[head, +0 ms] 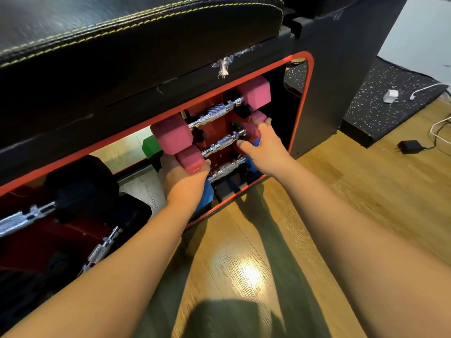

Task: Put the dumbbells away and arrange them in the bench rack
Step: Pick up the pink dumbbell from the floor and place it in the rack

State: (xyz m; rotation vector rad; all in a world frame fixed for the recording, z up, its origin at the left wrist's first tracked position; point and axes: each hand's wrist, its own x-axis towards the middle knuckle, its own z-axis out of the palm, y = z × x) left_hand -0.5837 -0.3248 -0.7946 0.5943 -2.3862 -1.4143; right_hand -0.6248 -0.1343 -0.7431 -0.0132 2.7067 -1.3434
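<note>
Head view | I am seating the pink hex-ended dumbbell with knurled chrome handle (214,146) on the middle tier of the red-trimmed black bench rack (302,98), between the pink and blue ones, so it lies level | left hand (184,178) is cupping its near pink head, grip wrapped | right hand (262,145) is holding the far end, fingers curled round it.

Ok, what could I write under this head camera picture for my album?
Both hands, left hand and right hand, hold the middle pink dumbbell by its ends in the bench rack.
</note>
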